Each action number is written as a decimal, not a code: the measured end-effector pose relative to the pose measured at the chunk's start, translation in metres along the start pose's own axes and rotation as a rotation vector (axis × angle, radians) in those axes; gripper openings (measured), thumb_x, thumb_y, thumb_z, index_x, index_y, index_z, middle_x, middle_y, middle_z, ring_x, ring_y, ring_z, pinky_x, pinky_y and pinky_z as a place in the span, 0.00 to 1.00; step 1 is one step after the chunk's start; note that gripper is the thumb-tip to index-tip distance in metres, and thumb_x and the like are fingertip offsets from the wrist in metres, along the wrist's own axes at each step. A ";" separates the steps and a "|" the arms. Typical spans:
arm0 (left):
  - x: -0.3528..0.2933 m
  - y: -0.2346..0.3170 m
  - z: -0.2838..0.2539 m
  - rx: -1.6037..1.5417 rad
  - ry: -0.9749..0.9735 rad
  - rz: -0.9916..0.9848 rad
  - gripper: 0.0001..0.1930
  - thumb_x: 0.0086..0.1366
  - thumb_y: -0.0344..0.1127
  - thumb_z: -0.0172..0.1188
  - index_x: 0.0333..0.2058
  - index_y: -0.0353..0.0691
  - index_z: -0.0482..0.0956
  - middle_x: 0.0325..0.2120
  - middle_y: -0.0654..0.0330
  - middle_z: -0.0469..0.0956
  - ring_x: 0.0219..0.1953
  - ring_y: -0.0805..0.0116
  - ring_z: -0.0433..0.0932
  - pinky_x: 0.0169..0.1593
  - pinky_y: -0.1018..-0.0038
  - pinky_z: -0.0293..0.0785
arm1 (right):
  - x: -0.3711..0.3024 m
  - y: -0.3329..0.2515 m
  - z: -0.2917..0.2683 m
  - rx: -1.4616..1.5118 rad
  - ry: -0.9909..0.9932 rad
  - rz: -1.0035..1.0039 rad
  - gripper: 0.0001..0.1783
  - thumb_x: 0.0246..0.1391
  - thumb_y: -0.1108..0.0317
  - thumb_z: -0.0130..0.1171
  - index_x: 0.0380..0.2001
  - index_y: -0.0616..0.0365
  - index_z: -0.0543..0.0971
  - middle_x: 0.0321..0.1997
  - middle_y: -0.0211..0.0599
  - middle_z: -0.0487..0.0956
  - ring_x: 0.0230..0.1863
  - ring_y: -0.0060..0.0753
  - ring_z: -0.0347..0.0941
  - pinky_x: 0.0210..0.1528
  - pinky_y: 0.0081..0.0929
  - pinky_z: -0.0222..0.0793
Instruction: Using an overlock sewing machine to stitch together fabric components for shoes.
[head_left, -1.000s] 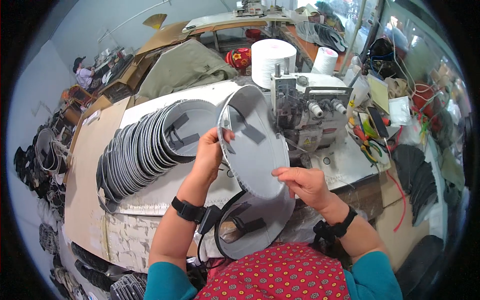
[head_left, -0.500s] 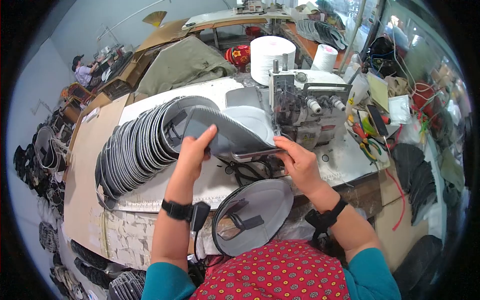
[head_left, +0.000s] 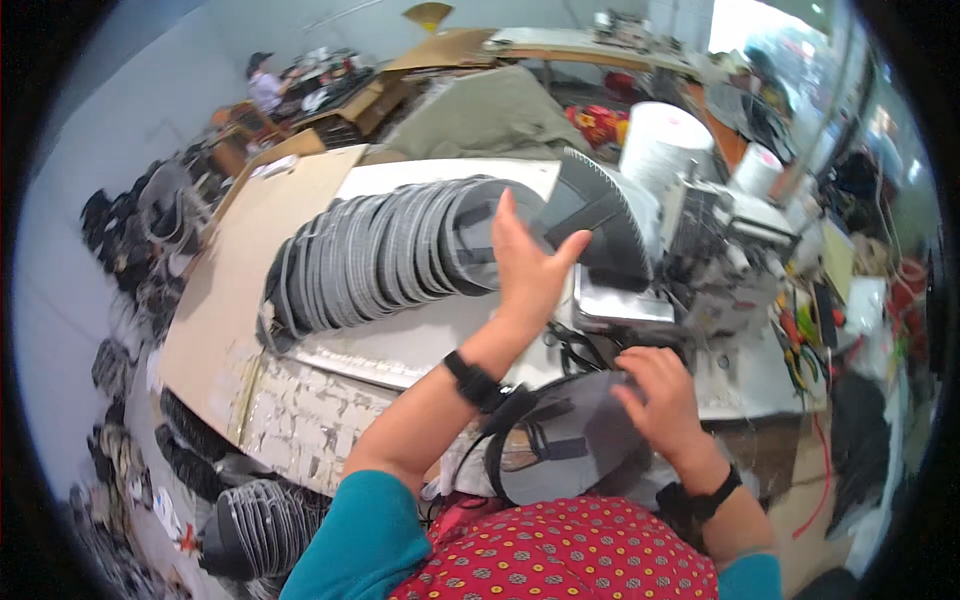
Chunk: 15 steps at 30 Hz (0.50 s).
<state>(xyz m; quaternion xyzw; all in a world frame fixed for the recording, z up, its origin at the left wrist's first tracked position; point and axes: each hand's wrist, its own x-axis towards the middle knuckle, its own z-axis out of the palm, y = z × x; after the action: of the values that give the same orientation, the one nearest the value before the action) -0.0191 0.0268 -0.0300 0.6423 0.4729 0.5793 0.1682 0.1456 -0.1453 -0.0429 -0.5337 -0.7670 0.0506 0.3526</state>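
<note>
My left hand (head_left: 535, 265) is open, thumb and fingers spread, between a long row of nested grey fabric pieces (head_left: 375, 250) with pale stitched edges and a dark curved piece (head_left: 607, 222). That dark piece, with white stitching along its rim, stands tilted beside the sewing machine (head_left: 715, 265). My right hand (head_left: 662, 400) is at the upper right edge of a grey oval piece (head_left: 590, 430) with black straps, which leans near my lap. Its fingers are loosely bent with the thumb apart; whether they touch the oval is blurred.
White thread cones (head_left: 665, 145) stand behind the machine. Pliers and other hand tools (head_left: 798, 350) lie to its right. An olive cloth (head_left: 480, 115) covers something at the back. More stacked pieces (head_left: 262, 530) are at lower left. Another person (head_left: 268, 88) sits far left.
My left hand has let go of the curved piece, which now stands by the machine. My right hand has moved from the machine down to the oval piece. The view has shifted left.
</note>
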 end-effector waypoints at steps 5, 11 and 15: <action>0.040 0.022 0.002 0.408 -0.251 1.320 0.25 0.53 0.42 0.64 0.51 0.45 0.74 0.46 0.61 0.76 0.53 0.63 0.72 0.65 0.61 0.57 | -0.003 -0.013 0.020 -0.049 -0.124 -0.112 0.28 0.36 0.73 0.69 0.46 0.61 0.75 0.50 0.46 0.74 0.50 0.52 0.70 0.53 0.43 0.67; 0.038 -0.031 -0.032 0.961 -0.395 0.987 0.20 0.59 0.39 0.55 0.52 0.59 0.73 0.32 0.67 0.71 0.28 0.71 0.73 0.34 0.71 0.64 | -0.015 -0.025 -0.018 0.160 -0.174 -0.193 0.11 0.40 0.81 0.62 0.31 0.60 0.75 0.47 0.43 0.79 0.43 0.49 0.75 0.47 0.39 0.72; 0.010 -0.018 -0.068 1.528 -0.801 0.716 0.22 0.59 0.39 0.59 0.53 0.52 0.71 0.40 0.61 0.73 0.38 0.66 0.76 0.41 0.67 0.65 | -0.041 0.001 -0.078 0.265 -0.097 0.201 0.10 0.47 0.83 0.58 0.32 0.60 0.72 0.45 0.45 0.81 0.32 0.35 0.77 0.38 0.27 0.75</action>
<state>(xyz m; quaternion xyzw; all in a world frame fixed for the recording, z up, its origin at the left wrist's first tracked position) -0.0890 0.0210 -0.0192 0.8380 0.4063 -0.1362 -0.3379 0.2004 -0.2027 -0.0051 -0.5535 -0.7124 0.2120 0.3757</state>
